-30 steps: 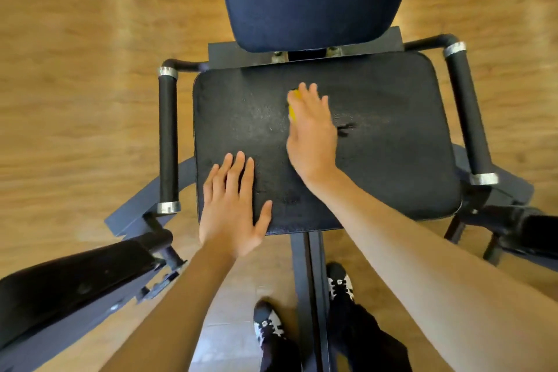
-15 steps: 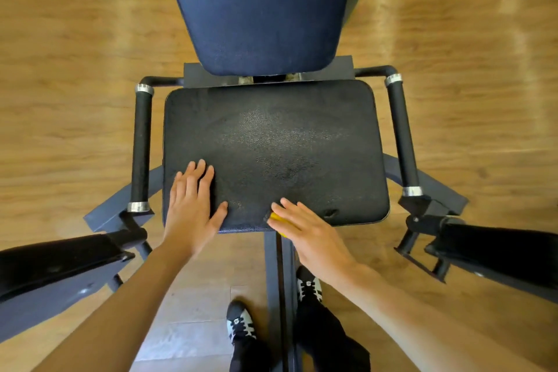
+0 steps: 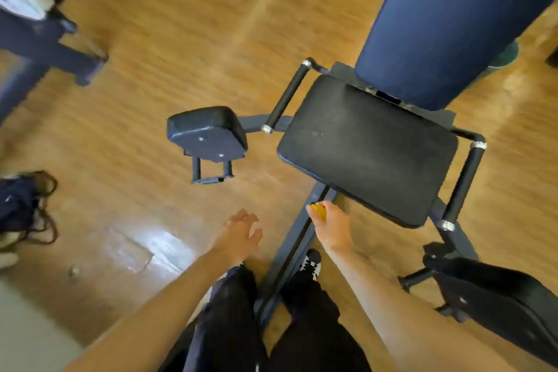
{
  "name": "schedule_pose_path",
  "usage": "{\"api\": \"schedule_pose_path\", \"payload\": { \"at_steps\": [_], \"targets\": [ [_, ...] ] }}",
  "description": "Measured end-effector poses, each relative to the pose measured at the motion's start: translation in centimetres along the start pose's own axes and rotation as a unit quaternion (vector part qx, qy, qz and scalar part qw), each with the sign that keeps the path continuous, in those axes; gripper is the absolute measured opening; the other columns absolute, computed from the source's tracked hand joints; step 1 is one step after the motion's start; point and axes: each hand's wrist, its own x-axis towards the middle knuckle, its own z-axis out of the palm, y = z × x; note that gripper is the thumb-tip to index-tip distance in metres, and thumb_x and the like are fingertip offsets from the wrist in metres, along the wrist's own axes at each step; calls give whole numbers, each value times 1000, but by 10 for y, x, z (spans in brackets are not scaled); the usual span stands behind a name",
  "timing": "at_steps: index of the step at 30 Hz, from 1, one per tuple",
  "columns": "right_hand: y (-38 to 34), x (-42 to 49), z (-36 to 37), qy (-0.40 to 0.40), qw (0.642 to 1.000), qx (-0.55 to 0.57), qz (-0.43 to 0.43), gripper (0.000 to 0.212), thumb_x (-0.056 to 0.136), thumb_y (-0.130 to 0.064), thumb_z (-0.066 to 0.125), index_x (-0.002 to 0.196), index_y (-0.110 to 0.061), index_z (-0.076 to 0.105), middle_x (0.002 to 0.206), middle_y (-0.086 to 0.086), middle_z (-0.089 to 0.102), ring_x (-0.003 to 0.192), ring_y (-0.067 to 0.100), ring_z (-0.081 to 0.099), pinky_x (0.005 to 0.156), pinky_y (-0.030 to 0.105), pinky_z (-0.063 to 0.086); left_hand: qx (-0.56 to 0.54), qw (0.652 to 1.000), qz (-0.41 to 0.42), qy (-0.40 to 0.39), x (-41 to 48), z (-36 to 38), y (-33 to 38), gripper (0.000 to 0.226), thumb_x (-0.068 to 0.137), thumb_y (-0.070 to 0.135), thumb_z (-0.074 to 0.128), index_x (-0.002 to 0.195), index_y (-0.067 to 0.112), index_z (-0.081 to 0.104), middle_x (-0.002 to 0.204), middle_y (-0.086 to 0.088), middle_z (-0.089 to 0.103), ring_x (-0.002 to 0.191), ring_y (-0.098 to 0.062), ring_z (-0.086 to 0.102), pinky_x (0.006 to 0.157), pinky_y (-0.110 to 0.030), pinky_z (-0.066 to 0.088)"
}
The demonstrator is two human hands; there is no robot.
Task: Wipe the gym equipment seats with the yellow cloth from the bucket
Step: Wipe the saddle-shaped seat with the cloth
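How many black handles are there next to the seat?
2. One handle runs along the left side of the seat, and the other handle runs along its right side. None looks hidden.

A bare-armed person wears loose black trousers (image 3: pixel 229 326) and a black shoe (image 3: pixel 311 265) with white patterning, seen right of centre; the left hand (image 3: pixel 238 232) and right hand (image 3: pixel 332 228) are bare as well.

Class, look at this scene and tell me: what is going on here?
A person stands facing a black padded seat. The right hand holds a bunched yellow cloth just off the seat's front edge, above the frame bar. The left hand is empty, its fingers loosely curled, over the wood floor. Neither hand touches the seat.
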Motion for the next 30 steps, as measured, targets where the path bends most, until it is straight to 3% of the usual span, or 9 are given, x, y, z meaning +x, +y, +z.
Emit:
{"api": "schedule_pose_path", "payload": {
  "at_steps": [4, 9, 13, 16, 20, 25, 30],
  "targets": [
    [-37, -36, 38, -58, 998, -15, -16, 41, 91, -65, 53, 101, -26, 61, 88, -5, 64, 86, 19, 63, 79, 43, 55, -43, 993, -76, 74, -70, 34, -61, 40, 103, 53, 41, 128, 30, 63, 129, 6, 56, 120, -22, 56, 103, -37, 41],
    [-101, -62, 92, -119, 983, -117, -71, 35, 93, -52, 63, 106, -20, 63, 87, -4, 67, 86, 19, 64, 72, 35, 52, -92, 985, -129, 70, -112, 39, -133, 38, 103, 53, 44, 123, 27, 64, 119, 0, 61, 112, -24, 59, 94, -37, 42],
    [-155, -75, 137, -156, 965, -187, -96, 33, 91, -54, 64, 107, -25, 61, 92, -4, 67, 88, 19, 64, 71, 33, 52, -136, 976, -160, 56, -126, 37, -193, 34, 103, 47, 45, 118, 23, 64, 115, -2, 62, 109, -27, 61, 89, -37, 42],
    [-204, -72, 171, -154, 960, -203, -112, 33, 92, -53, 64, 109, -25, 61, 95, -3, 66, 90, 20, 63, 77, 37, 54, -136, 977, -162, 39, -123, 23, -245, 40, 103, 48, 43, 129, 23, 61, 127, -3, 61, 118, -28, 59, 99, -38, 41],
    [-271, -60, 206, -138, 960, -205, -129, 29, 92, -46, 67, 109, -23, 61, 98, -2, 64, 94, 19, 60, 75, 31, 48, -136, 972, -189, 20, -117, -6, -315, 47, 106, 50, 40, 137, 19, 57, 135, -5, 60, 123, -29, 59, 107, -40, 41],
    [-352, -37, 241, -105, 954, -227, -164, 28, 92, -41, 68, 108, -18, 62, 95, -2, 61, 86, 18, 55, 72, 29, 43, -177, 960, -210, 45, -110, -58, -385, 44, 106, 45, 42, 135, 16, 59, 133, -10, 60, 118, -32, 60, 100, -39, 49],
    [-405, -10, 275, -100, 953, -217, -186, 28, 92, -45, 67, 104, -20, 64, 94, 2, 68, 87, 24, 63, 73, 36, 54, -235, 943, -216, 98, -110, -99, -432, 35, 106, 34, 48, 129, 15, 64, 131, -13, 52, 123, -35, 51, 99, -35, 44]
  ]
}}
